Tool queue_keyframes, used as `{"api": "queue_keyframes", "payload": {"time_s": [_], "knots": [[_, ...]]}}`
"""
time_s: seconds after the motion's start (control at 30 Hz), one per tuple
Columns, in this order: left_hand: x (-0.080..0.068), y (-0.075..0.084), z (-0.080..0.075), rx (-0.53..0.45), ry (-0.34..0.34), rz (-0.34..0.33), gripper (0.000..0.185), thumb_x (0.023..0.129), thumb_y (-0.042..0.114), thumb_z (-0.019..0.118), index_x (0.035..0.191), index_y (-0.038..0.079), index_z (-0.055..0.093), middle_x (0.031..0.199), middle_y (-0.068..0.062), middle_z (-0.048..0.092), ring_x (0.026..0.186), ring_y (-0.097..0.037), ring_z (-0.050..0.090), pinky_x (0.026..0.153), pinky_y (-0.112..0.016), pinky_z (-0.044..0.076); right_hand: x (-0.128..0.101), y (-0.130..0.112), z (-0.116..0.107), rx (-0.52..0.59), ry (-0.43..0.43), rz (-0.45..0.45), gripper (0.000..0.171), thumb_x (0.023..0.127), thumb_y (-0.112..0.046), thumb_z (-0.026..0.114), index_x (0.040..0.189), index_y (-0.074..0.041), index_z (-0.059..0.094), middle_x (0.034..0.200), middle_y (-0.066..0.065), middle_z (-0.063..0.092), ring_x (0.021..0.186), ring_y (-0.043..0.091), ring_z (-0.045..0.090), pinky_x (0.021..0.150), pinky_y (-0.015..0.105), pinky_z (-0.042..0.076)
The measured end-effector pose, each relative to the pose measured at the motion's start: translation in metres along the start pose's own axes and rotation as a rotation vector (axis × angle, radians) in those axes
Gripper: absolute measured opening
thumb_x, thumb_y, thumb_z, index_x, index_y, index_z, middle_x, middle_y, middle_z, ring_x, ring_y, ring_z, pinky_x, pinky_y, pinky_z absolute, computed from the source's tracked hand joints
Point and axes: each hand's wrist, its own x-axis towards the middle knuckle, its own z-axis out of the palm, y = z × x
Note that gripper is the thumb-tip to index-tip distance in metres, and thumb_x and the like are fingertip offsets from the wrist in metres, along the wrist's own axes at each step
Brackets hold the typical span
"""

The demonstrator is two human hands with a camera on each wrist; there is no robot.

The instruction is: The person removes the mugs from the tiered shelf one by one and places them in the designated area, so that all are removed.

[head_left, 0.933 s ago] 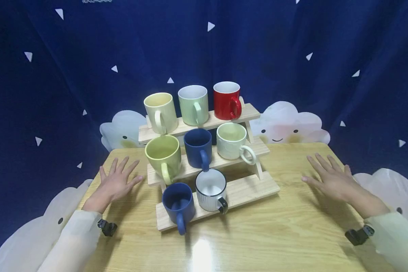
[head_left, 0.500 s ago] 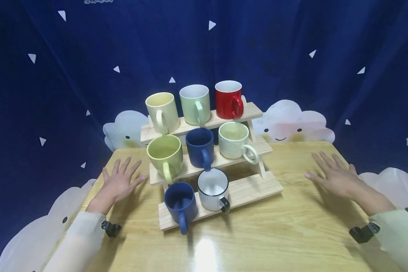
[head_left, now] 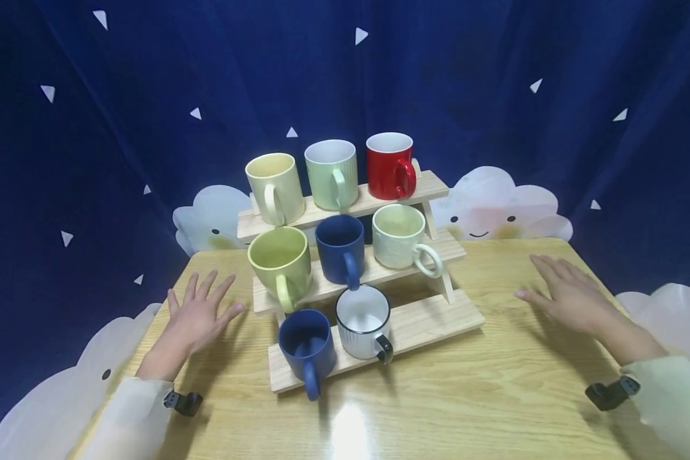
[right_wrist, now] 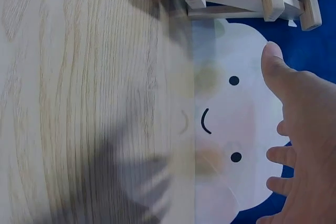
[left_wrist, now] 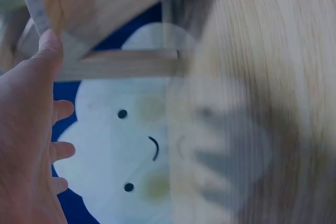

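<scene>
A three-step wooden rack (head_left: pixel 437 317) stands on the table between my hands, bearing several mugs. The top step has a cream mug (head_left: pixel 282 191), a pale green ribbed mug (head_left: pixel 320 182) and a red mug (head_left: pixel 384 169). On the middle one are an olive green mug (head_left: pixel 270 265), a navy mug (head_left: pixel 330 255) and a pale green mug with a ring handle (head_left: pixel 393 246). A blue mug (head_left: pixel 293 358) and a white mug with a black rim (head_left: pixel 353 335) sit lowest. My left hand (head_left: pixel 194 322) and right hand (head_left: pixel 581 306) hover either side, fingers spread, holding nothing.
The light wooden table (head_left: pixel 466 396) reflects a bright light patch near its front. Behind it hangs a dark blue curtain (head_left: pixel 236 64) with white triangles and smiling cloud shapes (head_left: pixel 494 198). A small black camera sits on each wrist.
The fingers of my right hand have drawn closer together, and that hand has shifted slightly. The left hand stays about where it was. The mugs and rack keep their places; the view shifts slightly.
</scene>
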Motion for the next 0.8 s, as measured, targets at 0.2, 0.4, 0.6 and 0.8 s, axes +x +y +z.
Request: {"api": "queue_keyframes", "payload": {"time_s": [0.2,0.4,0.6,0.8], "knots": [[-0.016,0.018,-0.003,0.009,0.099,0.035,0.068,0.097,0.057,0.048,0.15,0.016,0.036,0.152,-0.022,0.031,0.142,-0.052,0.011,0.102,-0.082,0.001,0.011,-0.017,0.008,0.035,0.064,-0.081,0.079,0.096,-0.048,0.058,0.149,0.004,0.03,0.138,0.037,0.041,0.125,0.057,0.036,0.098,0.071,0.029],[-0.032,0.036,-0.001,0.015,0.119,0.049,0.065,0.096,0.056,0.05,0.145,0.013,0.045,0.144,-0.02,0.044,0.139,-0.049,0.022,0.103,-0.08,0.007,0.022,-0.035,0.011,0.062,0.075,-0.102,0.071,0.097,-0.047,0.057,0.145,0.002,0.04,0.137,0.033,0.048,0.123,0.054,0.041,0.101,0.066,0.032],[-0.041,0.053,0.005,0.02,0.135,0.066,0.062,0.095,0.055,0.054,0.138,0.011,0.052,0.135,-0.017,0.054,0.134,-0.045,0.035,0.105,-0.076,0.014,0.033,-0.051,0.017,0.064,0.116,-0.105,0.062,0.098,-0.048,0.054,0.135,0.002,0.053,0.132,0.027,0.056,0.122,0.049,0.046,0.102,0.063,0.034],[-0.052,0.07,0.015,0.038,0.153,0.133,0.064,0.092,0.058,0.057,0.131,0.007,0.057,0.13,-0.017,0.059,0.125,-0.043,0.048,0.103,-0.069,0.029,0.035,-0.058,0.026,0.067,0.062,-0.127,0.06,0.1,-0.048,0.051,0.134,0.001,0.054,0.131,0.026,0.057,0.121,0.049,0.048,0.101,0.063,0.036]]}}
